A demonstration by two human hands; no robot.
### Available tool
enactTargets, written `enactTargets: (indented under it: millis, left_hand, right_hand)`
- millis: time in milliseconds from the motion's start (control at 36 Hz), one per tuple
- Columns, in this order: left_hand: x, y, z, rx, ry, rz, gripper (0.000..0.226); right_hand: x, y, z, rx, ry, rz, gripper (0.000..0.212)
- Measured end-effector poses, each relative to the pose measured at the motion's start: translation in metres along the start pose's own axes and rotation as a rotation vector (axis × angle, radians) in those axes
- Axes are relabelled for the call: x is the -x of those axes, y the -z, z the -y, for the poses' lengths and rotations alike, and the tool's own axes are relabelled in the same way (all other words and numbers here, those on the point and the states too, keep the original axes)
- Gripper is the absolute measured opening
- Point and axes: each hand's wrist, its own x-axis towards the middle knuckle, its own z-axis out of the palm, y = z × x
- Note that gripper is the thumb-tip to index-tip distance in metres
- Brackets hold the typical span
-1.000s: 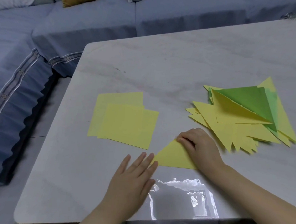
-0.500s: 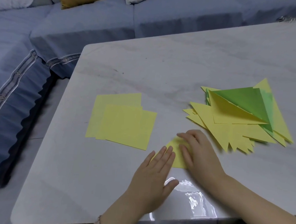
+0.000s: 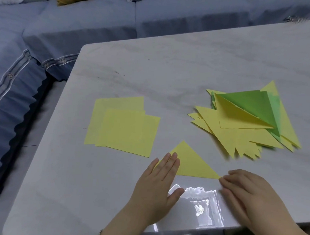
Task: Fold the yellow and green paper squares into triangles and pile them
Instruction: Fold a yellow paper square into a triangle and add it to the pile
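Whereas both hands lay over the triangle (image 3: 189, 164) 0.5 s ago, pressing it, they've now slid apart to its ends & nearly all of it shows. L hand (image 3: 157, 184) lies flat, fingers straight & together, tips resting on the left corner; it holds nothing. R hand (image 3: 250, 194) has gone out to the right tip. Its fingers are bent a bit w/ the index tip at the point, but the thumb is hidden, so can't tell if it pinches the paper or only touches it.

Triangle lies flat on the table (image 3: 169, 74) near the front edge, long side toward the person. It sits between the squares (image 3: 122, 128) at left & the pile (image 3: 247, 124) at right, apart from both. Neither of those has moved.

Meaning, prob.: the crease has been run out to both ends, so this fold looks done. Next would be lifting it onto the pile, then taking another square. Only yellow squares remain in view; exact count unclear.
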Motion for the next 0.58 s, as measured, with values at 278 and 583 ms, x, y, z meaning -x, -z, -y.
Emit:
enactTargets:
  millis: [278, 583]
  left_hand:
    - [-0.001, 0.001, -0.003, 0.083, 0.012, -0.02, 0.06]
    - [0.001, 0.008, -0.004, 0.358, 0.03, -0.07, 0.065]
  right_hand:
    - [-0.071, -0.001, 0.051, -0.117, -0.519, 0.354, 0.06]
    - [-0.091, -0.014, 0.057, -0.253, -0.684, 0.455, 0.053]
